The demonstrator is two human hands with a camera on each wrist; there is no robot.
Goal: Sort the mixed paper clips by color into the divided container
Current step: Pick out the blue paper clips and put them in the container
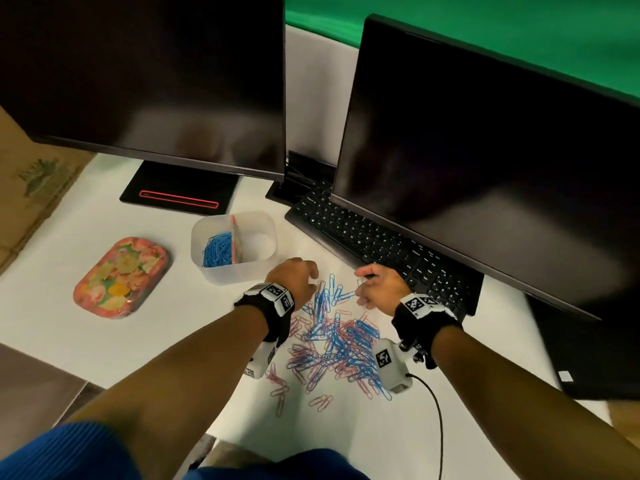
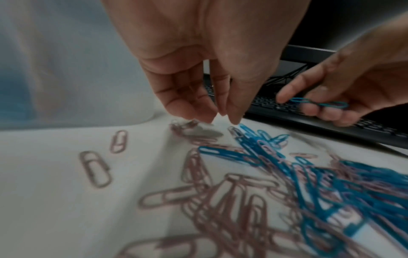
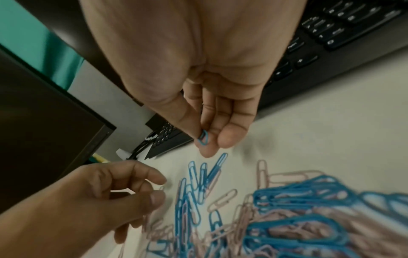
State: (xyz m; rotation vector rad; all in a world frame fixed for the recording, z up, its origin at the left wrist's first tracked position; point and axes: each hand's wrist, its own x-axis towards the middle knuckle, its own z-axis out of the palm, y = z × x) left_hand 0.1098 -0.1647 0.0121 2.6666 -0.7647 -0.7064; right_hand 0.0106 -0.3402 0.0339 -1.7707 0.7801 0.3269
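A white tabletop [image 1: 104,220] is spread across the scene, evenly lit from above. Two dark, switched-off monitors [image 1: 145,74] are stood at twelve and two o'clock, with a black keyboard [image 1: 363,237] tucked beneath the right one. A green backdrop [image 1: 485,26] is seen behind them. A cardboard box [image 1: 31,174] is set at nine o'clock, beside the table's edge.

Dim, soft light is falling from above; faint glare is showing on the dark monitors [image 1: 485,161]. Both wrist views are smearing the paper clips [image 2: 253,183] nearest the lens. Edges are bending.
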